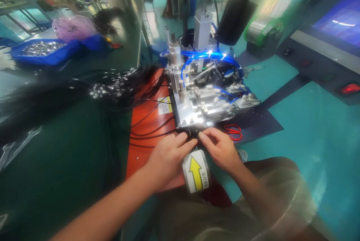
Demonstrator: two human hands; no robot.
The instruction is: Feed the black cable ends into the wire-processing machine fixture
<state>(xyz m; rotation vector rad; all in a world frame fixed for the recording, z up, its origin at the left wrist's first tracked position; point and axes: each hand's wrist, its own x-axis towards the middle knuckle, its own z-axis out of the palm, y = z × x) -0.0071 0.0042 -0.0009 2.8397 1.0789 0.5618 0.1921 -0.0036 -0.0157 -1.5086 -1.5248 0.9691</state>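
At the front edge of a metal machine point(194, 115) with blue air hoses point(213, 55), my two hands meet close together. My left hand point(170, 152) is closed, its thumb and forefinger stretched toward the machine's edge. Facing it, my right hand point(222, 149) has thumb and forefinger pinched together. What lies in either set of fingertips is too small to make out. Below the fingers is a round part with a white label and yellow arrow point(196, 173). Black cables point(153, 134) run across the orange-red plate point(146, 162) beside my left hand.
Red-handled scissors point(234, 133) lie right of the machine. A large bundle of black cables point(70, 94) lies on the left, near wrenches point(24, 145). Behind it stands a blue tray point(42, 55) of small metal parts. A wire spool point(260, 32) and control panel point(323, 57) are at right.
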